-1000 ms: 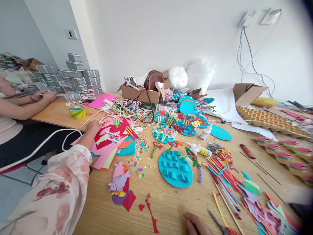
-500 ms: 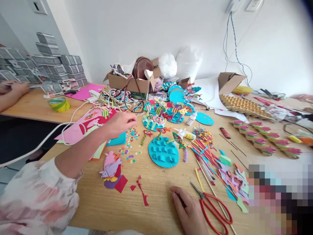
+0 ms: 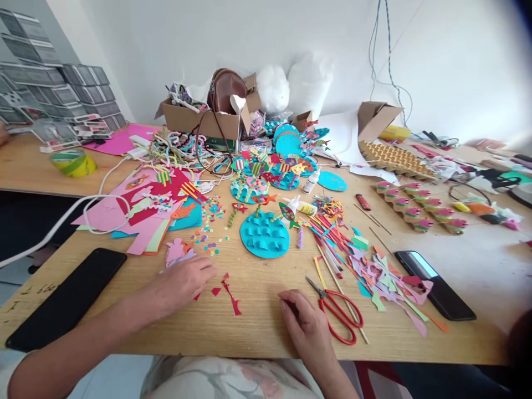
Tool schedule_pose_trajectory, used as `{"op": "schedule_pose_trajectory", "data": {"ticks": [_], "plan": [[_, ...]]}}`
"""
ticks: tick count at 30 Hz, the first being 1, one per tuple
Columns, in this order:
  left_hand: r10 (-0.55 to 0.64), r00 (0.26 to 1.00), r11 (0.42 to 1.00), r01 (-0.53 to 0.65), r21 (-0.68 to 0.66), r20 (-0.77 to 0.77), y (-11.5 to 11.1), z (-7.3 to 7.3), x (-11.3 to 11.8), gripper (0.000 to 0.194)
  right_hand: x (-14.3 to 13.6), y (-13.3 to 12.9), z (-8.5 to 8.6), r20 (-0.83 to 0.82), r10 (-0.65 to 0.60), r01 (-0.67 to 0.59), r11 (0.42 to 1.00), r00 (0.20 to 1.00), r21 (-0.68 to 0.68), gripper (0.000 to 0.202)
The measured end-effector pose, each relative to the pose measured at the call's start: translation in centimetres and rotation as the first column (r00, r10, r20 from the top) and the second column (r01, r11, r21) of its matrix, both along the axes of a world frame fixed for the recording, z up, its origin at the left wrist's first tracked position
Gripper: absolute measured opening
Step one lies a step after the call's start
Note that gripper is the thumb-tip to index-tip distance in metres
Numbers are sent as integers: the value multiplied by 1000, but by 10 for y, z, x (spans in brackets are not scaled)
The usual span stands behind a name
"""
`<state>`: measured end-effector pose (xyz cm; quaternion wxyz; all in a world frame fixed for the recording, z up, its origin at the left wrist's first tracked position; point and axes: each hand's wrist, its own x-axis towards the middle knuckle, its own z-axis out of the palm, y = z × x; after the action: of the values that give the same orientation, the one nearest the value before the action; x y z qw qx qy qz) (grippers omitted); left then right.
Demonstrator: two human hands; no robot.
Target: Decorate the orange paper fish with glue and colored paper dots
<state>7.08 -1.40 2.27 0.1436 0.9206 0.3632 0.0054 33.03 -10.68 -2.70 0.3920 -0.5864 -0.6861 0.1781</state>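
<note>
My left hand [image 3: 187, 284] lies over a small pile of paper fish cutouts [image 3: 177, 251], hiding most of them; its fingers stretch forward, with no held thing showing. My right hand [image 3: 305, 320] rests on the table, its fingers loosely curled toward the thumb and nothing visible in them. Red-handled scissors [image 3: 341, 313] lie just right of it. Between my hands are red paper scraps [image 3: 233, 299]. Beyond them sits a blue scalloped oval [image 3: 265, 235] with paper fish standing at its far edge.
A black phone [image 3: 66, 299] lies at left and another phone [image 3: 436, 288] at right. Paper offcuts [image 3: 386, 271], glue bottles [image 3: 307, 208] and a thin wooden stick [image 3: 344, 293] lie about. A white cable [image 3: 62, 244] crosses the left side. Boxes [image 3: 199, 122] stand against the wall.
My left hand has come back and down from above the coloured paper to the fish cutouts. My right hand stays curled on the table. The view has tilted and shifted, bringing both phones into sight.
</note>
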Motion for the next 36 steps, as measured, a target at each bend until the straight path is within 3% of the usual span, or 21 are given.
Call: {"op": "schedule_pose_trajectory", "data": {"ticks": [5, 12, 20, 28, 31, 36], "plan": [[-11, 999, 997, 8, -80, -43, -11, -6, 6, 18, -1, -11, -3, 10, 3, -4, 1000, 1000, 13, 12], [-39, 992, 999, 36, -26, -123, -12, -20, 11, 17, -5, -11, -7, 1, -23, 23, 998, 1000, -52, 14], [-13, 987, 1000, 12, -3, -162, -13, -25, 16, 22, -5, -9, -5, -5, -42, 42, 997, 999, -66, 15], [-33, 999, 996, 36, 80, -39, -11, -45, 7, 24, -4, -8, -5, -9, -47, 46, 995, 999, -92, 15], [-26, 999, 996, 28, 86, -19, -11, -44, 7, 27, -5, -8, -3, -12, -48, 47, 995, 999, -84, 15], [19, 991, 999, -24, 40, 129, -13, -28, 10, 25, -6, -9, 0, -18, -51, 50, 995, 999, -81, 17]]}}
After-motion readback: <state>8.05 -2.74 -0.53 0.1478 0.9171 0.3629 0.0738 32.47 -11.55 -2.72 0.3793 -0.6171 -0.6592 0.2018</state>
